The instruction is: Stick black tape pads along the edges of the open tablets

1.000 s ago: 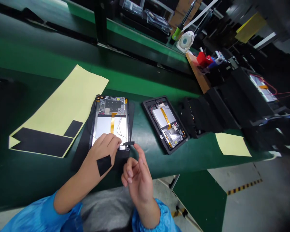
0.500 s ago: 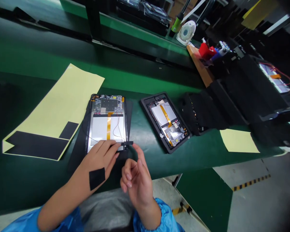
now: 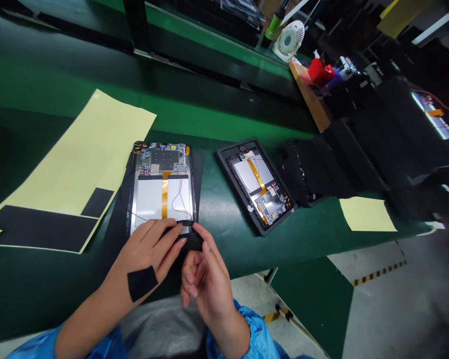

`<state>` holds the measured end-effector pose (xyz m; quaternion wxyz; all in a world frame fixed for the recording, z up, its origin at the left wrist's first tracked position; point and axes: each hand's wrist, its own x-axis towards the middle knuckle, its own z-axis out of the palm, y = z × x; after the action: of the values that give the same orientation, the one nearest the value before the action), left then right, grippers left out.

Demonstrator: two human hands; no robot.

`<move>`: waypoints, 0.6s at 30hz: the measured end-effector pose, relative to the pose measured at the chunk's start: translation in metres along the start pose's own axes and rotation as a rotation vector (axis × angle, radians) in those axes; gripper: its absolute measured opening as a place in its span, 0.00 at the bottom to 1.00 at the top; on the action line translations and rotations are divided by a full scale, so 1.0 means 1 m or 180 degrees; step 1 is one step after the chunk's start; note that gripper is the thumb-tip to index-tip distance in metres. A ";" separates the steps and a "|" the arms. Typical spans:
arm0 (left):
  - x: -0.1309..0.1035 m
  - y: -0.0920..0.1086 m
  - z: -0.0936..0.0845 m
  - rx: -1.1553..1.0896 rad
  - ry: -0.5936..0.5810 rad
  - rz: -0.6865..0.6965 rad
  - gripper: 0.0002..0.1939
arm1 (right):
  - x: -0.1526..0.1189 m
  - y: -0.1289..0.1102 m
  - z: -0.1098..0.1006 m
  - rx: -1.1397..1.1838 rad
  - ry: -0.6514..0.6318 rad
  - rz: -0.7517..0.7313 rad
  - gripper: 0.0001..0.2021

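Observation:
An opened tablet (image 3: 149, 197) lies back-up on a black sheet, its circuit board at the far end and silver battery cells crossed by an orange flex cable (image 3: 165, 197). At its near edge is a small strip of black tape (image 3: 185, 223). My left hand (image 3: 149, 249) rests over that edge with its fingertips closed on the strip. A square black tape piece (image 3: 142, 284) sticks to the back of this hand. My right hand (image 3: 209, 279) touches the strip's right end with its index fingertip; the thumb stands apart and the other fingers are loosely curled.
Left of the tablet lies a yellow backing sheet (image 3: 86, 154) bearing black tape pieces (image 3: 45, 227). A second opened tablet (image 3: 256, 179) sits in a black tray on the right. Farther off are a smaller yellow sheet (image 3: 366, 214), a white fan (image 3: 290, 41) and a red container (image 3: 321, 73).
The strip's right end, which stuck out past the tablet's edge, now lies over the near edge. My right index finger has moved left with it. The view has shifted slightly.

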<state>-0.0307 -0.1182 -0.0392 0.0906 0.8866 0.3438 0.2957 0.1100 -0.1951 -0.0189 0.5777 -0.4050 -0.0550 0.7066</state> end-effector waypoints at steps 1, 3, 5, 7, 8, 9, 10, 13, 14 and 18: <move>0.001 0.002 0.000 -0.0008 0.0038 -0.0053 0.10 | 0.000 0.000 0.001 -0.0027 0.0033 -0.0002 0.34; 0.002 0.005 0.001 0.0013 0.0096 -0.0160 0.10 | 0.000 -0.001 0.002 -0.0096 0.0101 -0.0020 0.36; 0.004 0.008 0.002 0.0047 0.0136 -0.0214 0.09 | 0.000 -0.001 0.002 -0.0172 0.0161 -0.0056 0.38; 0.007 0.011 0.002 0.0033 0.0175 -0.0242 0.08 | 0.000 -0.001 0.002 -0.0253 0.0175 -0.0062 0.40; 0.008 0.012 0.002 -0.0009 0.0202 -0.0277 0.08 | 0.000 -0.002 0.002 -0.0301 0.0155 -0.0044 0.41; 0.010 0.013 0.002 -0.0066 0.0226 -0.0336 0.08 | 0.000 -0.002 0.001 -0.0349 0.0129 -0.0018 0.41; 0.012 0.013 0.002 -0.0131 0.0247 -0.0418 0.08 | 0.000 -0.003 0.001 -0.0395 0.0100 0.0013 0.42; 0.016 0.014 0.003 -0.0275 0.0276 -0.0678 0.10 | -0.001 -0.003 -0.001 -0.0490 0.0060 0.0075 0.42; 0.018 0.015 0.004 -0.0300 0.0281 -0.0738 0.11 | -0.001 -0.003 -0.002 -0.0505 0.0068 0.0075 0.41; 0.021 0.016 0.006 -0.0299 0.0256 -0.0926 0.13 | -0.001 -0.001 -0.003 -0.0510 0.0115 0.0041 0.40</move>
<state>-0.0055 -0.1158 -0.0283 0.1601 0.8097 0.4578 0.3305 0.1124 -0.1964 -0.0199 0.5398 -0.4629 -0.0982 0.6962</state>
